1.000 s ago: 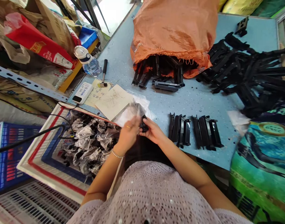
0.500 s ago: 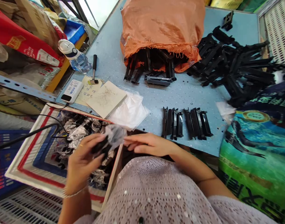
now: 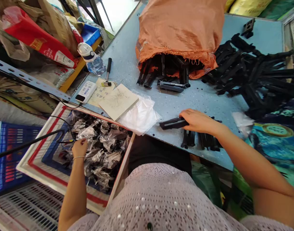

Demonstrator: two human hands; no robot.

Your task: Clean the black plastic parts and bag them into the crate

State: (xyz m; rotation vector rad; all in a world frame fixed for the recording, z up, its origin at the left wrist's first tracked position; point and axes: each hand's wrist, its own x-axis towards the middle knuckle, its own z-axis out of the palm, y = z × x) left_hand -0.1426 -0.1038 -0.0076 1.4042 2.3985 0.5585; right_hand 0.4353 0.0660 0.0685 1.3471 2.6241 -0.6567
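Observation:
My right hand (image 3: 197, 121) grips one end of a long black plastic part (image 3: 170, 123) above the front of the table. Beneath and beside that hand lie more black plastic parts (image 3: 210, 141), side by side and partly covered by it. My left hand (image 3: 79, 148) is over a crate (image 3: 24, 165) with a white and red rim, its fingers curled together; whatever they may hold is hidden. Bagged black parts (image 3: 110, 158) in clear plastic fill the crate. A stack of clear plastic bags (image 3: 140, 117) lies on the table edge between my hands.
An orange woven sack (image 3: 180, 32) spills black parts onto the blue table (image 3: 127, 48), beside a large heap of black parts (image 3: 252, 67). Cardboard (image 3: 118, 102), a hammer (image 3: 108, 72), a white device (image 3: 86, 91) and a water bottle (image 3: 95, 62) sit left. A cable (image 3: 29, 141) crosses the crate.
My left hand has moved down and left over the crate, and the bagged part it held no longer shows in it. My right hand has gone right and taken a black plastic part from the row.

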